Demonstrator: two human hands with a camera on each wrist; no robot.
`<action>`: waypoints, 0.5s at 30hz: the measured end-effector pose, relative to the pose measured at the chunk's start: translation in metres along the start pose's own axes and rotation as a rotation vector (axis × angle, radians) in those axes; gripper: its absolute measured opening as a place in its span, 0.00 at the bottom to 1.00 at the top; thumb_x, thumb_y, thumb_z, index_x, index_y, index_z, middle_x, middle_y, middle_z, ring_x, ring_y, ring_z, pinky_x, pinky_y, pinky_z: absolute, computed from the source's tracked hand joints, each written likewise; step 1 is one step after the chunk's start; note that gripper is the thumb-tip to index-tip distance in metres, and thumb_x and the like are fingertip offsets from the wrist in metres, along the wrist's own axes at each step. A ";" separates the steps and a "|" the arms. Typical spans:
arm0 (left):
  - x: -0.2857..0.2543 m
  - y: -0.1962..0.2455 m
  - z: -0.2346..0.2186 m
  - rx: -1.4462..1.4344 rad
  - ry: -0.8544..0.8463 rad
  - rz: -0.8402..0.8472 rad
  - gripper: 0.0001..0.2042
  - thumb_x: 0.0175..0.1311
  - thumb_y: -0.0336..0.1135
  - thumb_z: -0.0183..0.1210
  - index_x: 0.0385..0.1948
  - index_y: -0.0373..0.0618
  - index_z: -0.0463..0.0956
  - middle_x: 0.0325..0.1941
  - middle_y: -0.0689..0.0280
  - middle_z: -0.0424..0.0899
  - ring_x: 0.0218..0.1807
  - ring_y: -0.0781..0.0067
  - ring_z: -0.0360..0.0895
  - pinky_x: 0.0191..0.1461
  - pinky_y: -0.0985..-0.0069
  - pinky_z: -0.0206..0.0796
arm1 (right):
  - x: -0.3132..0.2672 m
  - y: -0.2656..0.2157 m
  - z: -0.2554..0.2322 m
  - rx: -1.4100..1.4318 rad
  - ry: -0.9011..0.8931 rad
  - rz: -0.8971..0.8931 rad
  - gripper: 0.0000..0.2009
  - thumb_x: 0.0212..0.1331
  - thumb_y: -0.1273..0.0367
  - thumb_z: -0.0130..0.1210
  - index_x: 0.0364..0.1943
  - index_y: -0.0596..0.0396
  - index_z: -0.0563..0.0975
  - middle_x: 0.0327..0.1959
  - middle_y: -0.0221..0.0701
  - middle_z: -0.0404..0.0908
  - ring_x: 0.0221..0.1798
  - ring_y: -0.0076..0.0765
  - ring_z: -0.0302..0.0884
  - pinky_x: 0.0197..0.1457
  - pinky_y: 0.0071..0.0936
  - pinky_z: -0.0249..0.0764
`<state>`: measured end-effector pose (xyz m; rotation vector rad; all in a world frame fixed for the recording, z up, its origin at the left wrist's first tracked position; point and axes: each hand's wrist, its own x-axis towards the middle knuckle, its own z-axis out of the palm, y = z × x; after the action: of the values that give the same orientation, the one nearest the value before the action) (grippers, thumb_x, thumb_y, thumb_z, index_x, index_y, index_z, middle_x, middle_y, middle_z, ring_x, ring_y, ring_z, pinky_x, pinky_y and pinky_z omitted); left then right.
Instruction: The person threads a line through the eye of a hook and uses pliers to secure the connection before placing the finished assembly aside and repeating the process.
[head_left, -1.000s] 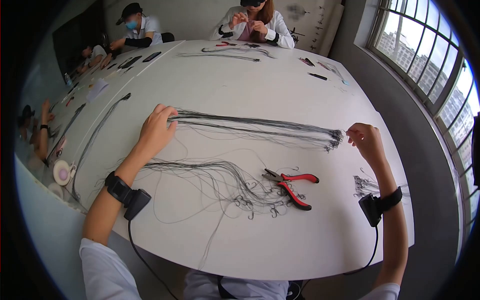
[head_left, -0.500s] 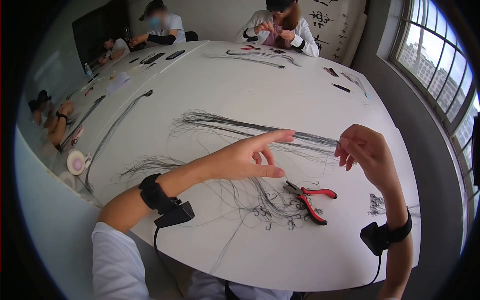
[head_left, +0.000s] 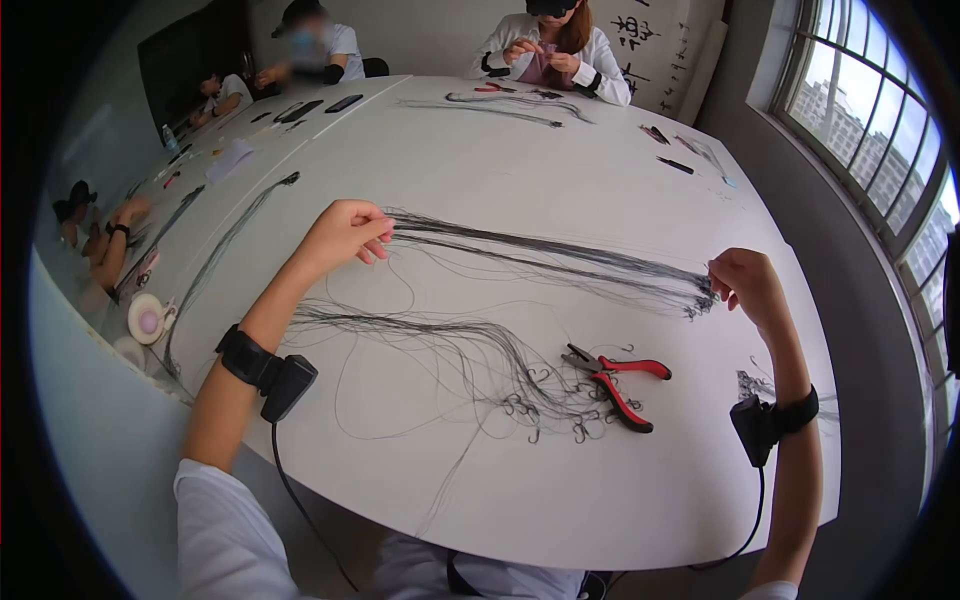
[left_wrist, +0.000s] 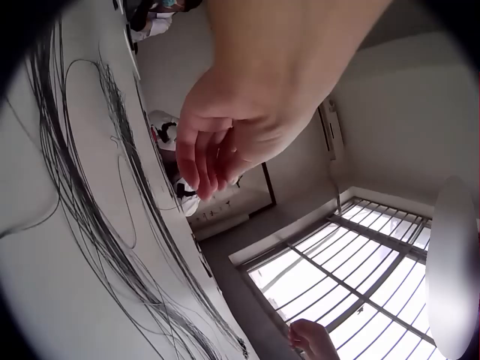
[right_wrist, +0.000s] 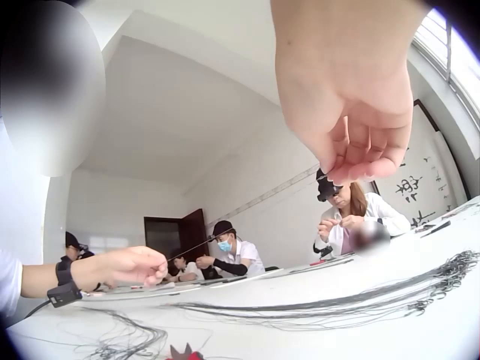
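Observation:
A long bundle of dark thin strands lies across the table, its hooked ends at the right. Above its left end, the left hand pinches one thin strand. At the hooked end, the right hand holds that strand's other end between thumb and fingertips. Seen from the right wrist, the strand runs taut from the left hand up to the right hand, above the bundle. In the left wrist view the left hand's fingertips are drawn together.
A second, looser bundle with hooks spreads nearer the body. Red-handled pliers lie over its hooks. More hooks are beside the right forearm. A white spool stands at the left edge. Several people sit around the table.
The left hand has swung from near the right hand back to the bundle's left end, and a strand is now stretched between both hands. The right hand stays near the hooked end.

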<state>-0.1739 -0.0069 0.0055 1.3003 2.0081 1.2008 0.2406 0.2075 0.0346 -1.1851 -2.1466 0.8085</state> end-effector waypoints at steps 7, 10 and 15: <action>0.014 -0.056 -0.022 0.567 0.321 0.165 0.07 0.59 0.32 0.56 0.32 0.37 0.74 0.32 0.59 0.79 0.38 0.66 0.78 0.43 0.72 0.68 | 0.007 0.037 0.017 -0.089 -0.079 0.144 0.10 0.52 0.69 0.58 0.19 0.61 0.79 0.13 0.29 0.77 0.13 0.17 0.64 0.16 0.18 0.57; 0.003 -0.049 -0.010 0.678 0.379 0.221 0.08 0.59 0.33 0.56 0.35 0.38 0.74 0.40 0.58 0.78 0.47 0.62 0.74 0.53 0.71 0.64 | 0.006 0.038 0.023 -0.161 -0.045 0.164 0.11 0.50 0.68 0.59 0.16 0.61 0.78 0.12 0.29 0.76 0.11 0.17 0.63 0.16 0.18 0.58; -0.019 -0.006 0.027 0.562 0.173 0.245 0.10 0.58 0.34 0.56 0.39 0.40 0.75 0.48 0.57 0.75 0.52 0.62 0.72 0.59 0.71 0.60 | 0.009 0.041 0.022 -0.312 -0.036 0.279 0.12 0.48 0.67 0.61 0.17 0.61 0.77 0.13 0.30 0.76 0.13 0.20 0.68 0.18 0.19 0.64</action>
<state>-0.1486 -0.0132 -0.0151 1.7996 2.4816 0.8978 0.2429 0.2281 -0.0082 -1.6686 -2.2226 0.6245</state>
